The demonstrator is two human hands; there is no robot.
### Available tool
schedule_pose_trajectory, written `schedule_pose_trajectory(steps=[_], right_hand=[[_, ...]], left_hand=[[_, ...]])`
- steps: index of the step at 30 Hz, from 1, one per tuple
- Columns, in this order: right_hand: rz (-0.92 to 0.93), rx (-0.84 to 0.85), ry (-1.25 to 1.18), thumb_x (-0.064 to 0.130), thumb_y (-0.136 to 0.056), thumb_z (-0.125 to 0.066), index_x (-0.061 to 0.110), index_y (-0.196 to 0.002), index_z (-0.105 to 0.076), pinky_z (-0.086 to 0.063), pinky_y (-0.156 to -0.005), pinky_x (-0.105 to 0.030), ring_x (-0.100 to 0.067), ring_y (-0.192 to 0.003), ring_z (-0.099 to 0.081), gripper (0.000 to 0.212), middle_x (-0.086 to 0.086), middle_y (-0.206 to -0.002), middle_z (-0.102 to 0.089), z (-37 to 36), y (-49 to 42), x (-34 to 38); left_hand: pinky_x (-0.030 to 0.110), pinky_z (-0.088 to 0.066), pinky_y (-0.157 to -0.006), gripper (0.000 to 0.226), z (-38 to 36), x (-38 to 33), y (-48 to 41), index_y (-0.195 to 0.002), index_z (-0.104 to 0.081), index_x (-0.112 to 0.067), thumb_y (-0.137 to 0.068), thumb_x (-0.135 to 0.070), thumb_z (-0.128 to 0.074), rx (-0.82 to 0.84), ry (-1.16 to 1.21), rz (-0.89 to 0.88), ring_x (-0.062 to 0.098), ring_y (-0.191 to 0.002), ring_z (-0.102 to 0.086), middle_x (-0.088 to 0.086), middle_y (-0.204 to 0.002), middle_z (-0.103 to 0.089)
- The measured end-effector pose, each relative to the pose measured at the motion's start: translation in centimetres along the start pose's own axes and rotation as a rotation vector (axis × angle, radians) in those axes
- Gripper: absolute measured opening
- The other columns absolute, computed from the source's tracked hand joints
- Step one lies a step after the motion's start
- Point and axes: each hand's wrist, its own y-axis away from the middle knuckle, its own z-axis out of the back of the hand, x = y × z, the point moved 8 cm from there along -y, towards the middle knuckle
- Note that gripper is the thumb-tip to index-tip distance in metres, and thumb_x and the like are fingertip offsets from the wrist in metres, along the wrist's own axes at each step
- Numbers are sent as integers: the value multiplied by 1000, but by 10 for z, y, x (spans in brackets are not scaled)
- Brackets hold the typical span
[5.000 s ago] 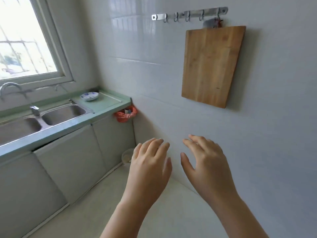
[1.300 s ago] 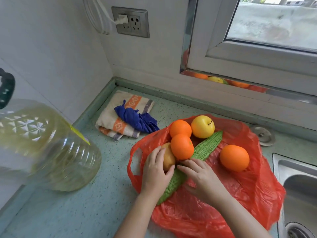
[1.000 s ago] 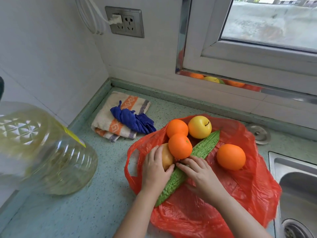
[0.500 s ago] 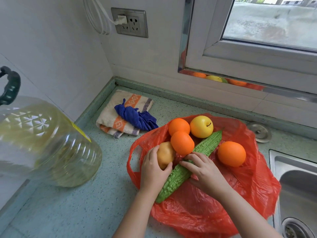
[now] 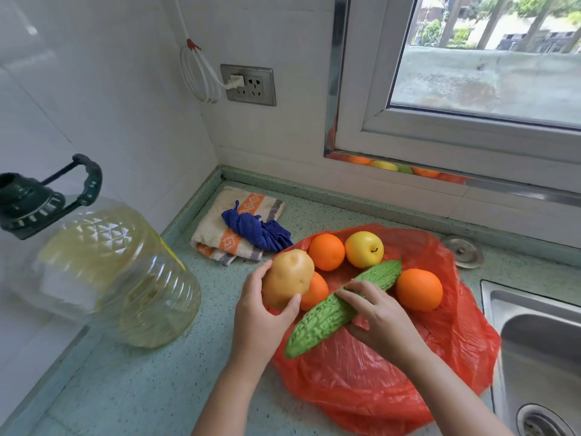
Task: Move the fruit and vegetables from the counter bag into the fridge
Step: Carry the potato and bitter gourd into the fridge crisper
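Observation:
A red plastic bag (image 5: 393,379) lies spread open on the speckled green counter (image 5: 151,388). My left hand (image 5: 261,322) grips a tan potato (image 5: 287,276), lifted just above the bag's left edge. My right hand (image 5: 380,322) is closed around the middle of a bumpy green bitter gourd (image 5: 327,316) that lies slantwise over the bag. On the bag rest three oranges (image 5: 419,289) (image 5: 327,251) (image 5: 316,292) and a yellow apple (image 5: 364,249). No fridge is in view.
A large clear oil jug (image 5: 110,272) with a dark green cap stands at the left. A folded striped towel (image 5: 220,228) with a blue cloth (image 5: 257,229) lies at the back corner. A steel sink (image 5: 540,350) is at the right, a round metal cap (image 5: 463,251) behind the bag.
My left hand has lifted the potato up out of the bag. My right hand has closed on the bitter gourd and raised it slightly. Five seconds ago both hands were empty elsewhere in the kitchen.

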Motion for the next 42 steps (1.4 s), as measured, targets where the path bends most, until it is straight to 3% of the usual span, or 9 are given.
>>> schedule_pose_trajectory(steps=[5, 9, 14, 20, 24, 28, 32, 34, 42], right_hand=[[-99, -121, -75, 11, -61, -73, 9, -113, -59, -53, -69, -31, -24, -96, -57, 54, -9, -107, -59, 27, -6, 7], [-185, -217, -173, 15, -64, -71, 11, -114, -59, -42, -78, -15, -13, -98, -51, 52, -5, -108, -57, 48, -11, 13], [-284, -333, -247, 16, -67, -75, 13, -116, -57, -44, -79, -17, -8, -99, -51, 52, 2, -110, -54, 75, -10, 21], [-354, -486, -225, 19, -67, -71, 9, -115, -60, -33, -82, 1, 7, -96, -45, 51, 2, -104, -53, 121, -8, 46], [-415, -619, -238, 23, -68, -71, 14, -113, -61, -32, -77, 2, 16, -95, -45, 47, 3, -98, -54, 151, -5, 64], [-477, -718, -255, 26, -69, -72, 20, -113, -61, -35, -75, -1, 7, -92, -50, 46, 5, -97, -54, 173, 5, 78], [-542, -798, -328, 36, -67, -72, 39, -108, -58, -44, -79, -16, -3, -92, -55, 43, 13, -97, -53, 187, 24, 88], [-581, -823, -337, 44, -65, -69, 48, -103, -55, -46, -81, -22, -7, -94, -57, 40, 14, -97, -54, 193, 37, 93], [-700, -924, -325, 44, -63, -69, 43, -99, -57, -50, -75, -17, -5, -91, -60, 38, 4, -102, -59, 226, 104, 110]], left_hand=[[36, -52, -87, 71, 29, -16, -1, -127, -48, -20, -63, -43, -69, -31, 36, -22, 13, -109, -56, -2, -122, -55], [21, -48, -87, 71, 44, -33, 0, -127, -47, -23, -62, -45, -68, -24, 50, -69, 10, -109, -54, -15, -120, -52], [8, -41, -81, 69, 61, -42, 2, -121, -42, -36, -59, -54, -66, -22, 106, -106, -1, -105, -52, -25, -115, -48], [2, -42, -72, 62, 64, -52, 5, -121, -43, -33, -71, -20, -78, 55, 163, -132, 10, -105, -55, -4, -119, -53], [11, -42, -73, 61, 63, -65, 9, -116, -41, -43, -67, -35, -76, 106, 201, -187, 3, -106, -52, -19, -115, -50], [12, -44, -76, 57, 57, -74, 14, -108, -41, -51, -61, -38, -71, 184, 263, -209, -16, -102, -48, -27, -114, -46], [20, -45, -82, 62, 42, -79, 23, -114, -44, -45, -68, -26, -80, 264, 270, -252, 5, -108, -52, -9, -119, -53], [25, -48, -85, 60, 31, -82, 30, -111, -44, -49, -64, -36, -78, 314, 301, -273, 9, -108, -54, -9, -120, -53], [25, -51, -82, 60, -21, -109, 73, -108, -45, -59, -57, -47, -74, 554, 420, -299, 6, -102, -57, -11, -116, -55]])
